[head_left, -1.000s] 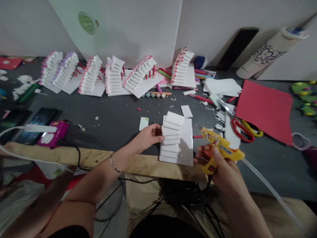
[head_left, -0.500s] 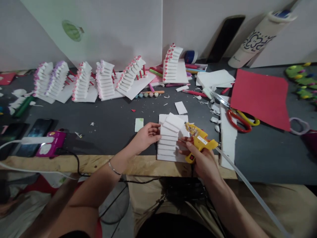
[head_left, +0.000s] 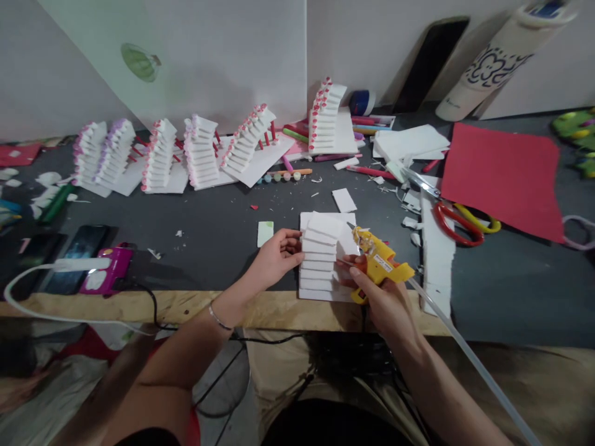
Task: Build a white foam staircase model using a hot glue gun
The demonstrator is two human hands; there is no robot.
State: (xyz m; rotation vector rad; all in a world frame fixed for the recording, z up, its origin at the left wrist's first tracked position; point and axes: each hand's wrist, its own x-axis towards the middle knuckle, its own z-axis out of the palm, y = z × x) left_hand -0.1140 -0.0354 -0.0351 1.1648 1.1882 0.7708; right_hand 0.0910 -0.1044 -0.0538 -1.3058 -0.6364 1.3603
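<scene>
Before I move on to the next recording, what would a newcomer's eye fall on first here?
Probably the bright yellow glue gun in the right hand, just right of the white steps that the left hand has its fingers against. Next, perhaps, the six small staircases with pink, red and purple trim, spread along the back of the table. The large red sheet at the right also stands out.
</scene>
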